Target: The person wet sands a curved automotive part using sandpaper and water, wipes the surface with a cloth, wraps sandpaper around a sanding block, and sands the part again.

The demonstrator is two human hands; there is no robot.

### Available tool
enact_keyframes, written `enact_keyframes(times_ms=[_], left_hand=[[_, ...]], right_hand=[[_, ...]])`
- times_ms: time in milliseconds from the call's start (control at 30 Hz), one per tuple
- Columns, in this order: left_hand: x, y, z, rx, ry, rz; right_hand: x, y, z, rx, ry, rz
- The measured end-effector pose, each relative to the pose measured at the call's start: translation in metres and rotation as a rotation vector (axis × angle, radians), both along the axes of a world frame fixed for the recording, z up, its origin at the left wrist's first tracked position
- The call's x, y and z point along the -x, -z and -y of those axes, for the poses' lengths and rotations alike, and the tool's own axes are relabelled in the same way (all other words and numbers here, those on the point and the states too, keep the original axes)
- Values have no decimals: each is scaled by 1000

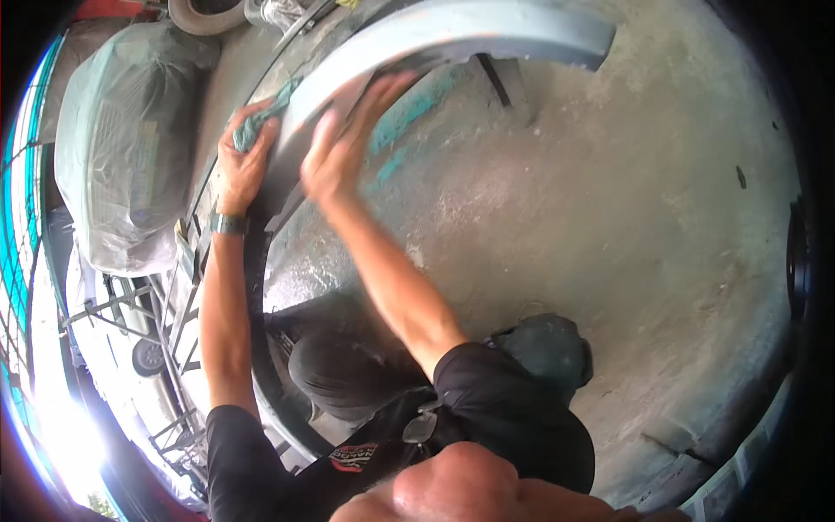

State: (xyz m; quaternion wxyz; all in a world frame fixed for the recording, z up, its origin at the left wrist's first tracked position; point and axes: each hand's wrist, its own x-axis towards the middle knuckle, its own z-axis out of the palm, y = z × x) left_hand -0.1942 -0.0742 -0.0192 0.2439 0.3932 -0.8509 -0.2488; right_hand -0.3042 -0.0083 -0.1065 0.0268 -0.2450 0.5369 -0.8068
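Over stained concrete floor (565, 217), near plastic-wrapped bulk (130, 148), had curved grey panel (391, 43) arching ahead. Pinched teal cloth (254, 129) at its outer edge with left hand (244, 161); spread right hand (344, 148) by inner edge, blurred, contact unclear.

A vehicle workshop, shown by the plastic-wrapped car body (130, 143), the loose tyre (207, 16), metal frames (178, 322) and a stained concrete floor (539, 209).
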Motion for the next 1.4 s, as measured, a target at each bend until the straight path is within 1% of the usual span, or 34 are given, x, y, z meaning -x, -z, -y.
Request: enact_keyframes(times_ms=[33, 67, 100, 167, 200, 233, 267, 300, 333, 367, 400, 433, 500, 567, 633, 667, 700, 767, 800, 867, 900, 967, 1033, 1133, 1167, 1200, 1233, 1267, 1300, 1367, 1400], left_hand=[[-2, 2, 0, 33, 34, -8], [-3, 1, -1, -6, 5, -2], [0, -1, -1, 3, 7, -10], [1, -1, -6, 3, 1, -18], [0, 3, -5, -24, -24, -36], [-2, 6, -2, -18, -18, -62], [-3, 6, -2, 9, -24, -17], [-1, 2, -2, 42, -29, 19], [2, 2, -2, 43, -17, 1], [1, 2, -3, 42, -13, -14], [3, 1, -7, 56, -12, -21], [2, 0, -8, 43, -29, -13], [-1, 0, -7, 10, -64, 11], [-1, 0, -8, -7, -73, 18], [-2, 1, -3, -49, -71, -1], [-1, 0, -4, -26, -80, 13], [4, -4, -9, 51, -42, 6], [6, -8, -8, 44, -19, 0], [4, -7, -6, 31, -15, -23], [1, 0, -4, -12, -4, -71], [3, -2, -5, -17, -10, -52], [7, -11, -14, -21, -38, -24], [7, -10, -14, -46, -34, -43], [2, -3, -7, -82, -23, -90], [-2, 0, -5, -125, -31, -106], [-4, 0, -4, -165, -36, -122], [-4, 0, -3, -205, -37, -141], [-2, -1, -3, -185, -23, -152], [0, -3, -3, -183, -29, -146], [0, -5, -6, -184, -49, -129], [1, -6, -7, -151, -39, -116]], right_hand=[[-41, 7, -8, 32, -102, 9], [-76, 11, -17, 60, -168, -45], [-88, 1, -31, 52, -263, -25], [-72, 8, -19, 96, -237, 93], [-53, 22, 1, 96, -229, 286], [-30, 17, -2, 148, -364, 529], [-7, 11, -6, 201, -463, 792], [-8, 2, -15, 213, -392, 667], [-10, -7, -24, 224, -315, 546], [-35, -8, -32, 286, -282, 392], [-54, -12, -39, 275, -317, 323], [-61, -7, -41, 193, -345, 213], [-30, 8, -11, 73, -171, 193], [52, -29, -8, -79, 131, 277], [47, -6, -2, -197, 225, 24], [44, 10, 4, -237, 275, -111], [5, 29, 11, -211, 128, -131], [-66, 68, -3, -212, -56, -441], [-80, 79, -14, -215, -114, -525], [-50, 75, -27, -195, -96, -516], [-26, 68, -36, -185, -86, -512], [32, 51, -40, 14, 165, -404], [74, 38, -48, 9, 291, -475], [66, 42, -13, -251, 230, -521], [43, 51, 1, -247, 200, -509], [8, 60, 4, -257, 105, -499], [-25, 66, 3, -192, 6, -537], [-53, 80, -1, -171, -37, -618], [-63, 77, -13, -194, -82, -684], [-41, 90, -15, -352, 31, -935], [-18, 82, -13, -411, 46, -820]])
